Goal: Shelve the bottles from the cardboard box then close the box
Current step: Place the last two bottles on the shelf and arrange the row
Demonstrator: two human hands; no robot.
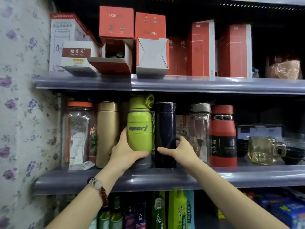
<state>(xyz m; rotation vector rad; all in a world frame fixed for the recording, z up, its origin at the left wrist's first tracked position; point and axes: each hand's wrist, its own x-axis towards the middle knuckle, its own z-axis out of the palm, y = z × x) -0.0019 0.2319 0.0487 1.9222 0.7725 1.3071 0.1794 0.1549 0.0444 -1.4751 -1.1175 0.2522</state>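
Observation:
A lime green sport bottle (140, 128) with a grey base stands on the middle shelf (165, 178). My left hand (125, 151) is wrapped around its lower part. Right beside it stands a dark navy bottle (165, 129), and my right hand (179, 150) grips its lower half, thumb in front and fingers round the right side. In the same row stand a clear bottle with an orange lid (79, 134), a gold flask (107, 133), a clear bottle with a grey lid (199, 129) and a red bottle (222, 134). The cardboard box is out of view.
Red and white product boxes (148, 45) fill the upper shelf. A glass mug (264, 150) and dark bowls (295, 154) sit at the right of the middle shelf. Green and dark bottles (178, 210) stand on the shelf below. Floral wallpaper (19, 96) bounds the left.

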